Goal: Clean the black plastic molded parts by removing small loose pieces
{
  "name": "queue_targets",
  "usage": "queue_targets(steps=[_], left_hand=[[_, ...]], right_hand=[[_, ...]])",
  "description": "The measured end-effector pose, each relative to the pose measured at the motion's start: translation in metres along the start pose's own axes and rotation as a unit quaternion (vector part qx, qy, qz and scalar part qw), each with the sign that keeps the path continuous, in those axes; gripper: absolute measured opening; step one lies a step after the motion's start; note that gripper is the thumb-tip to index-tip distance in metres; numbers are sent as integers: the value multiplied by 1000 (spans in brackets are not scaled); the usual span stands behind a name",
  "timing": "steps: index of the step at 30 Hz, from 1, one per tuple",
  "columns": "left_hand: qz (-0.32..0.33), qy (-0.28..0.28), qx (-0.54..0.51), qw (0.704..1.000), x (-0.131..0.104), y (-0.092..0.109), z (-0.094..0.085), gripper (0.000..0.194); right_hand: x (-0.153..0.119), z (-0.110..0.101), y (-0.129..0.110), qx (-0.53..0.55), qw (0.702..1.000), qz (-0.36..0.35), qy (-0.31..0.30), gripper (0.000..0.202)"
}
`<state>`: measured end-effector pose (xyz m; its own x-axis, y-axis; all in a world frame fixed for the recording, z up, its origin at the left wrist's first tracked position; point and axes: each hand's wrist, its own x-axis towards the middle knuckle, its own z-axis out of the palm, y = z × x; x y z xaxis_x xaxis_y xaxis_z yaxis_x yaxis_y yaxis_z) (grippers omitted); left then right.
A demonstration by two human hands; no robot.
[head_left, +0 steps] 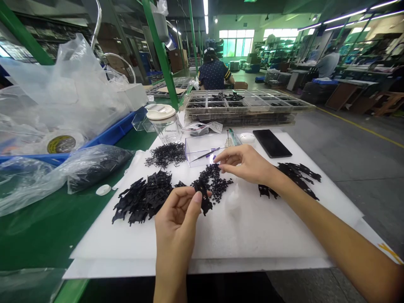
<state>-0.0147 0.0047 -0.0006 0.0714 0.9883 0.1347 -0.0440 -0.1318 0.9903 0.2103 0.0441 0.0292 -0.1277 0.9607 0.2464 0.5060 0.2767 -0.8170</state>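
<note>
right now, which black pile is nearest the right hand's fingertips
The middle pile of tiny bits, its far edge by the fingertips of the right hand; the wiry pile, left flat pieces and right flat pieces lie farther away.

Two hands (pixel 178 214), one held black part (pixel 206 205), one phone (pixel 272 143) and one lidded jar (pixel 168 129) show.

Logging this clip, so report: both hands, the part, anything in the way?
Left hand pinching black part. Right hand beside pile of small black pieces; whether it holds one, unclear. Clear box close beyond; nothing seen blocking.
</note>
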Motion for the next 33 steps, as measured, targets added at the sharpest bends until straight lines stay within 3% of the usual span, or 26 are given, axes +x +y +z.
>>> queue_targets(steps=[3,9,16,24,33], left_hand=[[-8,6,4,1000,1,1,1,19],[-20,-4,-10,1000,2,4,7,18],[-18,-19,1,1000,1,3,6,21],[-2,-35,14,999,3,1,5,15],[-8,-44,14,999,2,3,6,16]], right_hand=[[0,1,1,17,1000,-17,-4,13],[-1,3,-1,49,999,15,0,8],[-3,9,-14,151,988,17,-25,15],[-3,20,-17,275,959,26,-66,16],[-6,22,-20,276,955,-10,-105,9]])
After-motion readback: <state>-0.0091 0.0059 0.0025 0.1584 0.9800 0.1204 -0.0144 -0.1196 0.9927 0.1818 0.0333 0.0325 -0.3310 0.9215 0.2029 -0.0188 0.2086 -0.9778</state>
